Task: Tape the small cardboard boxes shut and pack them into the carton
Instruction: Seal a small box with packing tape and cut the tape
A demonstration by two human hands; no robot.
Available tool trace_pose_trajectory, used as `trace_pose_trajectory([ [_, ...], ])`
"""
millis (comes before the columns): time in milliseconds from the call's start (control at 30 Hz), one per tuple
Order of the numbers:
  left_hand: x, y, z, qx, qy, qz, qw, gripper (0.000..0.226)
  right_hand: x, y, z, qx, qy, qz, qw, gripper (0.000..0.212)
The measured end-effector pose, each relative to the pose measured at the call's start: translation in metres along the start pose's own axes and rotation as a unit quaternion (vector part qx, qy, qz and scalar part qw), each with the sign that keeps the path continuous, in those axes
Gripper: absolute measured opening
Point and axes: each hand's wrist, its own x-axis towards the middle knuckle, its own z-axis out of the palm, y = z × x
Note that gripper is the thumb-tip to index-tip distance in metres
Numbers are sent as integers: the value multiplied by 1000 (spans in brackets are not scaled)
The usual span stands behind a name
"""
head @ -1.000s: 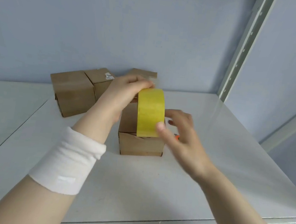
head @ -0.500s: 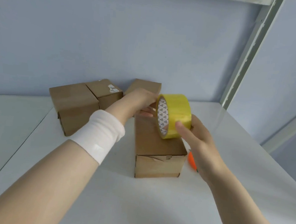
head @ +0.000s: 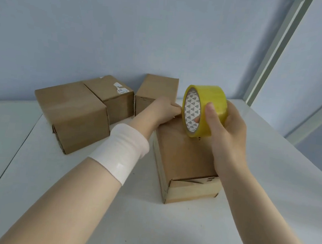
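We judge taping is starting on the box (head: 184,157) in the middle of the shelf (head: 271,191): our right hand (head: 228,132) grips the roll (head: 207,104) over its far end, our left hand (head: 163,112) curls beside it, hold unclear, so next we draw tape toward the front edge.

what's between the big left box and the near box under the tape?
Head view: bare white table, crossed by the left forearm with its white wristband. The right hand grips the tape roll.

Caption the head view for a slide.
Right hand grips a yellow tape roll over the nearest cardboard box; left hand meets the roll at the box's far end.
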Motion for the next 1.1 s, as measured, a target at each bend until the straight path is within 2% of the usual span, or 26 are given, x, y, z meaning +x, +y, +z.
trace_pose_trajectory([
  [67, 1, -1, -2, 19, -13, -30, 999, 6, 1, 1, 0, -16, 8, -4, 1000, 9],
  [200, 3, -6, -4, 49, -50, -67, 995, 35, 3, 3, 0, -43, 8, 6, 999, 21],
  [267, 3, -5, -2, 2, -54, -15, 998, 27, 4, 3, 1, -46, 9, 7, 999, 22],
  [367, 2, 0, -4, 9, -44, 26, 999, 11, 5, 4, 0, -42, 8, 12, 999, 22],
  [400, 2, 1, -5, 31, -49, 19, 998, 14, 5, 5, 0, -39, 4, 11, 999, 22],
  [467, 0, 0, -7, 76, -56, -14, 995, 36, 4, 5, 0, -29, -4, 11, 1000, 22],
  [533, 0, 1, -5, 87, -50, -30, 994, 41, 4, 4, 0, -15, -8, 17, 1000, 22],
  [700, 4, 4, 3, 117, -23, -22, 993, 29, 4, 1, -1, 23, -50, 61, 997, 32],
  [800, 4, 3, 3, 112, -11, -30, 993, 19, 5, 2, -2, -27, -81, 63, 994, 34],
  [867, 3, 4, 2, 120, -4, -32, 992, 23, 6, -1, 0, -49, -91, 69, 992, 29],
  [967, -1, 9, 4, 121, 3, -31, 992, 34, 2, -14, -4, -17, -67, 83, 994, 23],
  [1100, -5, 13, 6, 115, 23, -38, 992, 50, -17, -25, -23, 18, -42, 85, 995, 28],
])
